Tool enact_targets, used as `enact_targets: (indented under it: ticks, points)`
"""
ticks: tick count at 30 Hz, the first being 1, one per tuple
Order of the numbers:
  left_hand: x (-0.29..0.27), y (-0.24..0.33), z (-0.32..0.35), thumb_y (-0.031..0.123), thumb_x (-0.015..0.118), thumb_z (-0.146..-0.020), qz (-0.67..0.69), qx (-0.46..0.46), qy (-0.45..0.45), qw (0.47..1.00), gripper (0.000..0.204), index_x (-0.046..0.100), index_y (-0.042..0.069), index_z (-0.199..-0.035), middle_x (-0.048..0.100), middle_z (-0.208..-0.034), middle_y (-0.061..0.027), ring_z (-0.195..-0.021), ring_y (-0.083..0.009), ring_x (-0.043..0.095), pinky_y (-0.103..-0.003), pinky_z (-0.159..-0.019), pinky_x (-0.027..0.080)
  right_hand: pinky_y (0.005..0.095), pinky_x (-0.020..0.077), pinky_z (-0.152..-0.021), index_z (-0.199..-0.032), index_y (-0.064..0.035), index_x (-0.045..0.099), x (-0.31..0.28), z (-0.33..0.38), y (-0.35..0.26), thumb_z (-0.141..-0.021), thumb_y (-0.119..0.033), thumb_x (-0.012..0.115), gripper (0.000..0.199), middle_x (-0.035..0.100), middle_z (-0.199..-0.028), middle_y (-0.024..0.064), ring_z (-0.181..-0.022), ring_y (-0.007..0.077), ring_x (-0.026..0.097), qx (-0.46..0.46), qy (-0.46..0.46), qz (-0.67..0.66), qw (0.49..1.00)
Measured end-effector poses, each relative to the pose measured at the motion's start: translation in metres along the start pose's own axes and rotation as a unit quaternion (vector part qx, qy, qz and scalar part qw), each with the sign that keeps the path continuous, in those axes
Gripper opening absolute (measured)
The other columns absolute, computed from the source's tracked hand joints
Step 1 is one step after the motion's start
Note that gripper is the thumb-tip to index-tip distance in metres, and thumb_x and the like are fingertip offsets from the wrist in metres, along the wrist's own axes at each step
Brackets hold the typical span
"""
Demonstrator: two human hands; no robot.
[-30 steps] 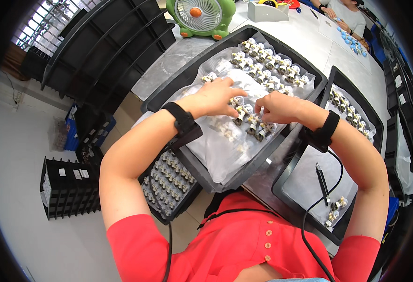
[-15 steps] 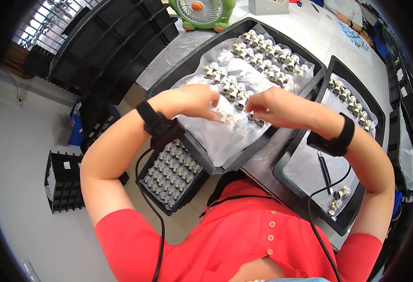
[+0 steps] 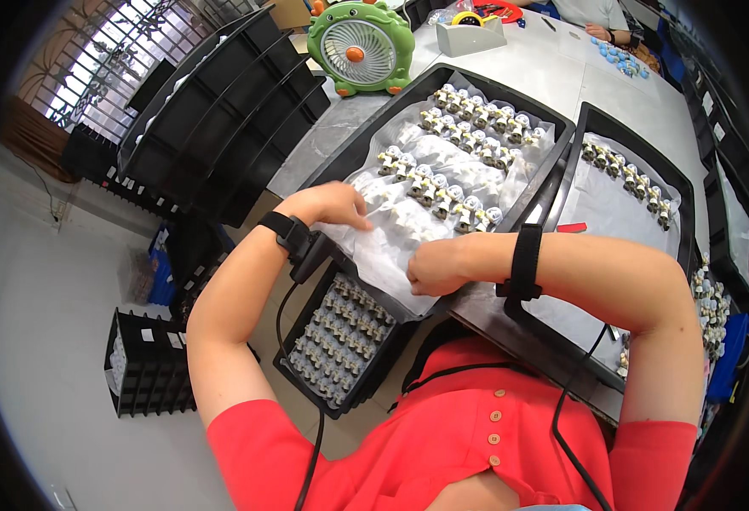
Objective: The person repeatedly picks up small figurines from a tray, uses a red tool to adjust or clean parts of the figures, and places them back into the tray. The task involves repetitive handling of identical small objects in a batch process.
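Note:
A large black tray (image 3: 510,89) holds rows of small white, grey and yellow figurines (image 3: 444,202) among thin translucent white sheets (image 3: 378,255). Above the sheet's left side is my left hand (image 3: 333,207), its thumb and fingers apart and holding nothing that I can see. Toward the tray's front edge my right hand (image 3: 438,266) rests at the sheet, its fingers curled together; whatever lies between them is hidden. Some pale figurines show faintly through the sheet between the hands. Both wrists wear black straps with cables.
A second black tray (image 3: 689,192) on the right holds a row of figurines. Below left stands a filled black crate (image 3: 366,400). A green fan (image 3: 359,47), a grey dispenser (image 3: 472,38) and stacked black trays (image 3: 212,119) stand beyond. A co-worker's hand (image 3: 597,32) is far right.
My right hand has come down from the figurines toward the tray's front edge, its fingers curling in. My left hand has shifted slightly near the sheet's left side. The whole view has shifted.

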State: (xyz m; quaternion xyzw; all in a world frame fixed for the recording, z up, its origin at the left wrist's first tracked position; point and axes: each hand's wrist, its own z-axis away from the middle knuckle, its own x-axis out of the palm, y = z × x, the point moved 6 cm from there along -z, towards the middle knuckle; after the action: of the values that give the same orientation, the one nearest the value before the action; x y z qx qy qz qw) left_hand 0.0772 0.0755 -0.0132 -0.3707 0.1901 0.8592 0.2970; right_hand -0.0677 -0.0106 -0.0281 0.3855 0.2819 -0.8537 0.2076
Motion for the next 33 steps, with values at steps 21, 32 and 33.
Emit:
enact_targets:
  ticks: [21, 32, 33]
  points:
    - [-0.048, 0.128, 0.095, 0.024, 0.071, -0.078, 0.059, 0.261, 0.223, 0.937, 0.052, 0.052, 0.002, -0.122, 0.059, -0.114, -0.0184, -0.101, -0.0335, 0.058, -0.038, -0.087, 0.046, 0.0334, 0.0488, -0.083, -0.110, -0.0023, 0.061, -0.005, 0.285, 0.163, -0.084, -0.019, 0.060, 0.031, 0.066, -0.102, 0.0123, -0.094, 0.0227, 0.063, 0.261, 0.372, -0.166, 0.875]
    - [-0.022, 0.289, 0.067, 0.017, 0.071, -0.079, 0.221, 0.526, 0.145, 0.808, 0.040, 0.059, 0.003, -0.115, 0.065, -0.102, -0.0120, -0.089, -0.0217, 0.063, -0.031, -0.078, 0.050, 0.0354, 0.0525, -0.076, -0.118, -0.0050, 0.057, 0.148, 0.374, 0.319, -0.052, -0.020, 0.080, 0.072, 0.066, -0.097, 0.0162, -0.092, 0.0285, 0.064, 0.602, 0.125, -0.108, 0.781]
    - [-0.017, 0.294, 0.058, 0.016, 0.070, -0.079, 0.234, 0.522, 0.136, 0.809, 0.038, 0.060, 0.002, -0.113, 0.065, -0.101, -0.0117, -0.088, -0.0208, 0.063, -0.031, -0.077, 0.050, 0.0352, 0.0538, -0.072, -0.113, -0.0036, 0.060, 0.148, 0.372, 0.315, -0.050, -0.019, 0.082, 0.068, 0.067, -0.092, 0.0159, -0.086, 0.0284, 0.066, 0.609, 0.106, -0.123, 0.776]
